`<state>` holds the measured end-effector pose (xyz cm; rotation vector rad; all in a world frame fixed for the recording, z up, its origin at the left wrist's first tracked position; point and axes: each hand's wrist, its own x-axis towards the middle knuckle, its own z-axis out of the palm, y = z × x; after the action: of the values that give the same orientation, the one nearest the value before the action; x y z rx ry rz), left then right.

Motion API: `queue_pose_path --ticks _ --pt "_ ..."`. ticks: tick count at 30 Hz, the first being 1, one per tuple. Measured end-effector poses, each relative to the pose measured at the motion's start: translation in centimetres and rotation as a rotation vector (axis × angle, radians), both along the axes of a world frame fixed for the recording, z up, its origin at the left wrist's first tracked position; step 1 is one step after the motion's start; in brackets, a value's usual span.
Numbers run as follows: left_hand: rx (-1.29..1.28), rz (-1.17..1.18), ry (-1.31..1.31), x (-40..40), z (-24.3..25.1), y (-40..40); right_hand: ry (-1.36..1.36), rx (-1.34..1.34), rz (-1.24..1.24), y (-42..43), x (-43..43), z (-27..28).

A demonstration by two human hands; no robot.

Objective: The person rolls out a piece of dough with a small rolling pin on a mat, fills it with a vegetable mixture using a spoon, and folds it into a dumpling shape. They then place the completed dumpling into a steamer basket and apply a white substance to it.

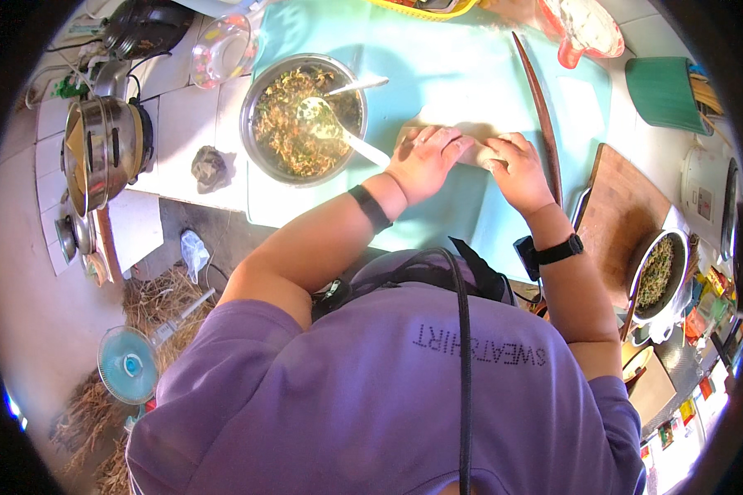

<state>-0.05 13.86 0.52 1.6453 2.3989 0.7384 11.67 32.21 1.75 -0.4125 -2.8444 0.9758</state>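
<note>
Both of my hands rest on a pale roll of dough (475, 148) lying on a light blue mat (464, 198). My left hand (427, 162) covers the roll's left part with its fingers bent over it. At the roll's right part is my right hand (519, 168), its fingertips curled against the dough. A metal bowl (247, 145) of chopped filling (285, 139) stands left of my hands, with a white plastic spoon (368, 148) and a metal spoon (360, 85) in it. To the right of my hands lies a long, tapered wooden rolling pin (540, 111).
A wooden board (619, 204) and a bowl (685, 253) of chopped greens are at the right. A red container (571, 57) of flour and a yellow basket (430, 11) stand at the back. Left are a clear bowl (223, 52) and a dark crumpled lump (208, 168).
</note>
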Motion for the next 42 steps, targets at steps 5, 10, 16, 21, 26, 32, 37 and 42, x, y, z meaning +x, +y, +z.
queue_pose_path --ticks 5,10,16,21,26,32,37,42 --pt "-0.062 0.030 0.032 -1.0 -0.5 0.7 0.086 0.066 0.035 -1.7 -0.3 1.9" --pt "-0.069 0.072 -0.091 -1.6 -0.5 1.5 0.040 0.053 0.035 -0.5 -0.6 -0.3" --pt "-0.101 0.102 -0.114 -2.1 -0.8 1.3 -0.018 -0.037 0.062 -0.3 -0.9 -0.1" --pt "-0.076 0.163 -0.075 -1.7 0.1 0.7 0.066 0.144 0.084 -1.6 0.3 1.8" --pt "-0.005 0.235 -0.101 -1.7 0.7 0.2 0.099 -0.080 -0.021 0.3 0.8 0.7" --pt "-0.076 0.469 -0.103 -2.2 -0.5 -1.8 -0.203 -0.121 -0.339 4.0 4.0 1.1" --pt "-0.208 0.572 -0.243 -2.0 1.6 -1.3 -0.387 -0.080 -0.346 3.4 4.2 1.0" --pt "-0.253 0.614 -0.252 -2.9 0.2 -1.8 -0.469 -0.058 -0.441 2.2 2.9 1.0"
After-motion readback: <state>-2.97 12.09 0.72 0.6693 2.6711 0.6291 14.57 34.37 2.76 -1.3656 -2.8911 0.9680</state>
